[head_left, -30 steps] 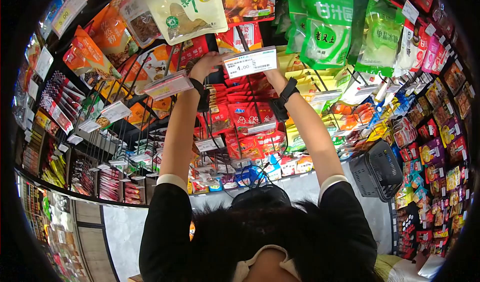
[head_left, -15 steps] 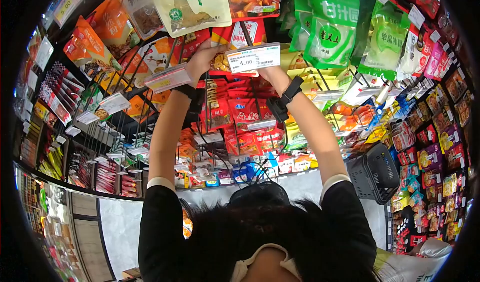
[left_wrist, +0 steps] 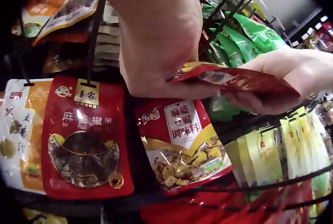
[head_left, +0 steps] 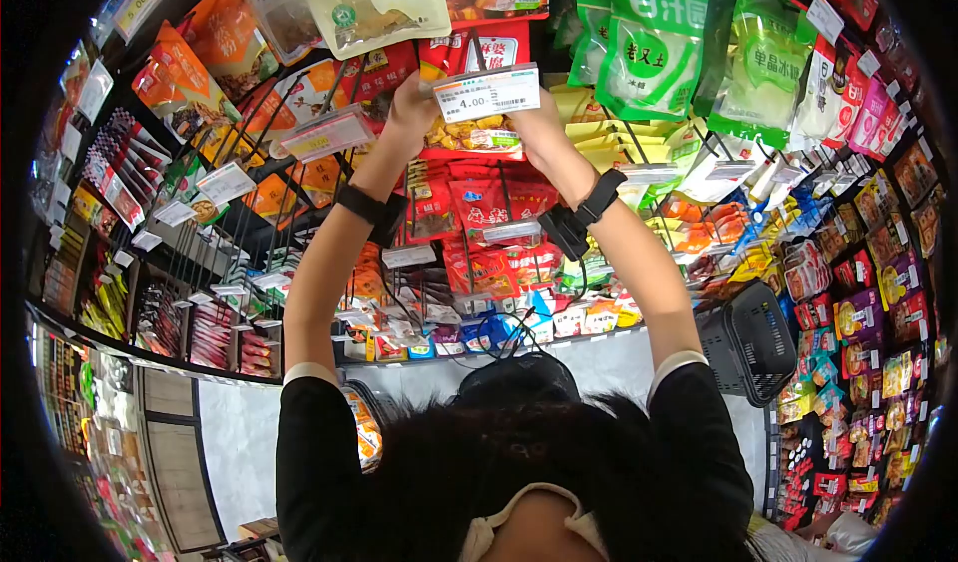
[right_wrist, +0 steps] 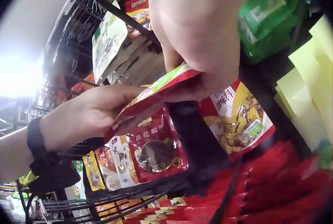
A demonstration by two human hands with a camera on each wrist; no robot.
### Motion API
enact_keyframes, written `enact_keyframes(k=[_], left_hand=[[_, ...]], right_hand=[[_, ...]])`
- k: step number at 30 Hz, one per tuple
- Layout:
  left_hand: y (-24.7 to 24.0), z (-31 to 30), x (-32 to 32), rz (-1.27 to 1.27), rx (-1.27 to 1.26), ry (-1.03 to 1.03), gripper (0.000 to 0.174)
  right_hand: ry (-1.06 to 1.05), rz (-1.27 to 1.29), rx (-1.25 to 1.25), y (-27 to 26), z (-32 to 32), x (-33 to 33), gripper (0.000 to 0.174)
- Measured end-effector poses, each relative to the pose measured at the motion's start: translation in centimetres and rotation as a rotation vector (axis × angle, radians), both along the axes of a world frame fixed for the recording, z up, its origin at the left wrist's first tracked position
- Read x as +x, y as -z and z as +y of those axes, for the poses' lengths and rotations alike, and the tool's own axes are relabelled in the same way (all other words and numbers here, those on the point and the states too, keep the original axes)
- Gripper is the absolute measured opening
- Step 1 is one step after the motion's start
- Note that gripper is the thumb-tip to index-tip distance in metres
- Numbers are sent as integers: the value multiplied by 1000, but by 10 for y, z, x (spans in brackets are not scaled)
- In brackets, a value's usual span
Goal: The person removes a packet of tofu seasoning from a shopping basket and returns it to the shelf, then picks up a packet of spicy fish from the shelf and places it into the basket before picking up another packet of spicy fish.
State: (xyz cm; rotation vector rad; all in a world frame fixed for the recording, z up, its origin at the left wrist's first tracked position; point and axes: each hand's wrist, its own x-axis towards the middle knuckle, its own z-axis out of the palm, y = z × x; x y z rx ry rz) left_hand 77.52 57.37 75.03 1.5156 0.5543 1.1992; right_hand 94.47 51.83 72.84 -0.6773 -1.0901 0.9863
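Observation:
Both hands hold one red seasoning packet (head_left: 477, 137) between them, partly hidden behind a white price tag (head_left: 486, 93) in the head view. My left hand (head_left: 410, 113) grips one side, my right hand (head_left: 539, 128) the other. From the left wrist the held packet (left_wrist: 234, 78) appears nearly edge-on, its far end in the right hand (left_wrist: 291, 73). The right wrist view shows its red edge (right_wrist: 156, 96) between the left hand (right_wrist: 88, 110) and the right. Below it hangs a red and white packet (left_wrist: 182, 148) with a yellow tofu picture.
A dark red pepper packet (left_wrist: 87, 140) hangs to the left on a black hook. Green bags (head_left: 654, 53) and yellow packets (head_left: 604, 138) hang to the right. Red packets (head_left: 489, 203) fill the rows beneath. A dark shopping basket (head_left: 748, 342) stands at the right.
The packet has come into view below the price tag, between the hands. The left forearm has shifted left and down; both hands now hold the packet's sides.

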Motion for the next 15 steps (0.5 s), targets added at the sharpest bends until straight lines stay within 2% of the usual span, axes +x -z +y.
enact_keyframes(k=[2, 5, 6, 12, 15], left_hand=[[-2, -21, -1, 59, 106, -16, 27], [2, -38, 2, 100, 116, -132, 34], [2, -45, 2, 182, 157, -191, 38], [2, -87, 9, 56, -10, -152, 38], [3, -107, 14, -2, 33, -142, 37]], right_hand=[[0, -45, 13, -3, -14, 1, 26], [22, -52, 10, 3, -25, 2, 27], [3, -21, 11, 3, -31, 2, 28], [-47, -74, -22, 3, -63, 10, 28], [-61, -91, -11, 3, -79, 13, 29]])
